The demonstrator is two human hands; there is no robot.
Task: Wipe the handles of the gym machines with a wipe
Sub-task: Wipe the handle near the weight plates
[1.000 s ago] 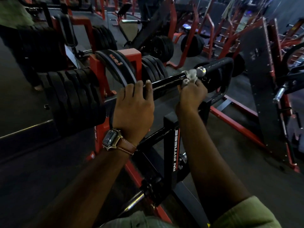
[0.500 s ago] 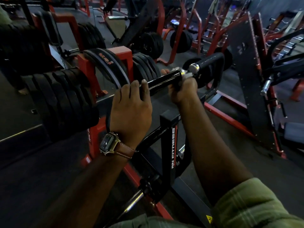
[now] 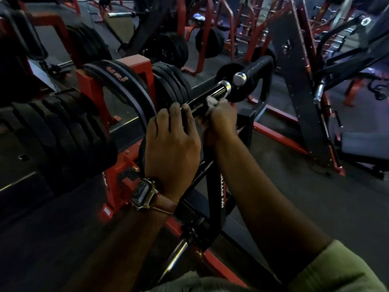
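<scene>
A black machine handle (image 3: 212, 94) with a chrome end cap runs up to the right from a black frame. My left hand (image 3: 172, 142), with a watch on its wrist, curls over the handle's near part and grips it. Right beside it, my right hand (image 3: 221, 121) grips the same bar with a white wipe (image 3: 211, 103) wrapped against it; only a crumpled bit of wipe shows above the fingers. A second padded black handle (image 3: 255, 69) with a chrome cap sits just beyond the bar's tip.
Black weight plates (image 3: 63, 131) hang on a red rack at the left, and more plates (image 3: 174, 85) stand behind the bar. A black and red machine frame (image 3: 294, 81) rises at the right. Dark floor (image 3: 294, 186) spreads at lower right. More red machines fill the background.
My right hand has slid the wipe down the bar from the chrome tip toward my left hand, baring the end of the handle. The left hand has kept its grip.
</scene>
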